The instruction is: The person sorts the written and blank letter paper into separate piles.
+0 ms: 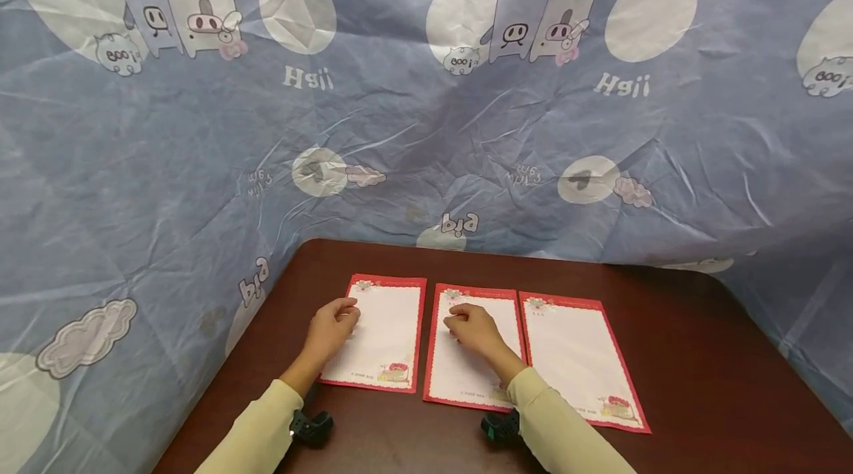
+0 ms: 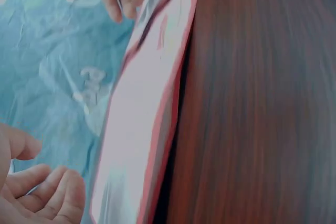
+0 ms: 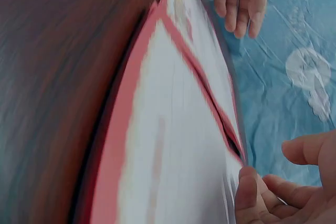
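Three white paper sheets with red borders lie side by side on the dark wooden table. My left hand (image 1: 333,327) hovers over the left edge of the left sheet (image 1: 383,333), its fingers loosely bent and holding nothing. Over the upper part of the middle sheet (image 1: 460,378) is my right hand (image 1: 476,329), fingers relaxed, with nothing in its grasp. The right sheet (image 1: 580,355) lies beside it, slightly turned. Both wrist views show the fingers apart, the left hand (image 2: 44,192) and the right hand (image 3: 283,198) each near a sheet's edge.
The brown table (image 1: 706,355) extends to the right of the sheets and toward the front. A blue cloth (image 1: 413,126) with cartoon prints hangs behind and around it. Black wrist bands (image 1: 312,428) sit at both cuffs.
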### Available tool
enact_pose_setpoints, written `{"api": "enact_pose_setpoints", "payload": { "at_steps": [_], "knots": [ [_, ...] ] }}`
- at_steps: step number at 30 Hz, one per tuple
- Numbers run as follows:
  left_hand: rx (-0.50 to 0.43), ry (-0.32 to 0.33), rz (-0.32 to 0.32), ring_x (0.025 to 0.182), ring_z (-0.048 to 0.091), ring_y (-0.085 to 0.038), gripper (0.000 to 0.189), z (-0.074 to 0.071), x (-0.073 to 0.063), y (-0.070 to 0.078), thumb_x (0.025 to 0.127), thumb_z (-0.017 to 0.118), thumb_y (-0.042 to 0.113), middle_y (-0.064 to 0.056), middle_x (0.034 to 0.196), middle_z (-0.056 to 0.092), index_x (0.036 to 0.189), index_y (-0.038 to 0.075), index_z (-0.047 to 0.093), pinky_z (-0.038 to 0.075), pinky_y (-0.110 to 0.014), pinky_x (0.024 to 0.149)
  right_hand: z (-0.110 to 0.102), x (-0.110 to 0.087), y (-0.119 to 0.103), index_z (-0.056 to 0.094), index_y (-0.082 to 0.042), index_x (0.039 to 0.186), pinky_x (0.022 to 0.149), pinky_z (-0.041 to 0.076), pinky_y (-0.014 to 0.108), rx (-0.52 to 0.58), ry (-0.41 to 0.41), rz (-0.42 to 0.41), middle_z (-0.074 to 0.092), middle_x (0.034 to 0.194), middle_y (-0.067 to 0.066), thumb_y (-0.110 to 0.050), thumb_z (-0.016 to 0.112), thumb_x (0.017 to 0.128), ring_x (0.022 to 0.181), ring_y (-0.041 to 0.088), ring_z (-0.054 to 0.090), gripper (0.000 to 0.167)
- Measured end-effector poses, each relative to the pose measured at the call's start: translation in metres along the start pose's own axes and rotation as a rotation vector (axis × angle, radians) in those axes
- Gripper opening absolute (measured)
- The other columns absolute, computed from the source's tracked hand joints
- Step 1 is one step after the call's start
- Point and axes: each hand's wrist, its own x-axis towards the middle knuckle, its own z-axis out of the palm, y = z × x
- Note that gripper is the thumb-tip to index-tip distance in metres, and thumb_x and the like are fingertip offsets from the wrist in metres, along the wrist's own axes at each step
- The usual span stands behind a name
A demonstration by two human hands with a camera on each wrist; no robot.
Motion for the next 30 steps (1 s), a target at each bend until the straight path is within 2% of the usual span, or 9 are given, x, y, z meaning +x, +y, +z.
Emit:
{"api": "enact_pose_setpoints", "payload": {
  "at_steps": [3, 8, 13, 17, 20, 25, 30],
  "knots": [
    [-0.060, -0.101, -0.004, 0.088, 0.069, -0.027, 0.034, 0.010, -0.004, 0.009, 0.098, 0.065, 0.010, -0.014, 0.106, 0.070, 0.127, -0.007, 0.064, 0.058, -0.032, 0.072, -0.015, -0.003, 0.007, 0.063, 0.007, 0.128, 0.072, 0.058, 0.035, 0.010, 0.013, 0.024, 0.072, 0.102, 0.010, -0.015, 0.065, 0.097, 0.087, 0.021, 0.070, 0.038],
    [-0.128, -0.261, 0.020, 0.102, 0.067, -0.032, 0.038, 0.029, -0.009, 0.025, 0.100, 0.061, 0.008, -0.017, 0.114, 0.067, 0.132, -0.012, 0.057, 0.058, -0.038, 0.081, -0.041, -0.006, 0.016, 0.061, 0.008, 0.129, 0.073, 0.058, 0.035, 0.014, 0.047, 0.053, 0.072, 0.104, 0.014, -0.015, 0.064, 0.098, 0.088, 0.024, 0.070, 0.039],
    [-0.127, -0.368, 0.050, 0.106, 0.066, -0.033, 0.041, 0.051, -0.014, 0.038, 0.102, 0.059, 0.010, -0.019, 0.118, 0.066, 0.136, -0.013, 0.054, 0.058, -0.040, 0.084, -0.063, -0.014, 0.026, 0.060, 0.007, 0.132, 0.074, 0.057, 0.035, -0.011, 0.083, 0.093, 0.071, 0.108, 0.015, -0.018, 0.063, 0.099, 0.090, 0.025, 0.069, 0.042],
    [-0.118, -0.453, 0.069, 0.111, 0.065, -0.035, 0.045, 0.066, -0.018, 0.045, 0.104, 0.057, 0.013, -0.024, 0.127, 0.062, 0.140, -0.013, 0.050, 0.057, -0.042, 0.088, -0.076, -0.021, 0.035, 0.060, 0.006, 0.133, 0.071, 0.056, 0.033, -0.063, 0.120, 0.091, 0.070, 0.110, 0.013, -0.020, 0.063, 0.099, 0.088, 0.022, 0.068, 0.043],
    [-0.125, -0.480, 0.072, 0.115, 0.063, -0.037, 0.049, 0.074, -0.021, 0.050, 0.103, 0.059, 0.014, -0.028, 0.134, 0.057, 0.142, -0.013, 0.047, 0.056, -0.044, 0.090, -0.083, -0.026, 0.041, 0.061, 0.006, 0.132, 0.075, 0.055, 0.038, -0.133, 0.147, 0.078, 0.068, 0.112, 0.014, -0.021, 0.063, 0.098, 0.091, 0.024, 0.067, 0.044],
    [-0.113, -0.514, 0.036, 0.112, 0.064, -0.036, 0.054, 0.084, -0.024, 0.057, 0.103, 0.059, 0.016, -0.030, 0.140, 0.053, 0.145, -0.013, 0.042, 0.055, -0.046, 0.091, -0.088, -0.035, 0.048, 0.063, 0.006, 0.128, 0.087, 0.052, 0.047, -0.193, 0.185, 0.087, 0.066, 0.115, 0.017, -0.020, 0.064, 0.097, 0.104, 0.031, 0.063, 0.041],
    [-0.065, -0.538, 0.030, 0.114, 0.064, -0.034, 0.054, 0.092, -0.027, 0.058, 0.102, 0.062, 0.018, -0.027, 0.136, 0.056, 0.144, -0.013, 0.045, 0.055, -0.044, 0.091, -0.086, -0.038, 0.053, 0.066, 0.006, 0.123, 0.086, 0.051, 0.046, -0.187, 0.219, 0.096, 0.067, 0.109, 0.016, -0.018, 0.066, 0.095, 0.100, 0.029, 0.063, 0.037]
  ]
}}
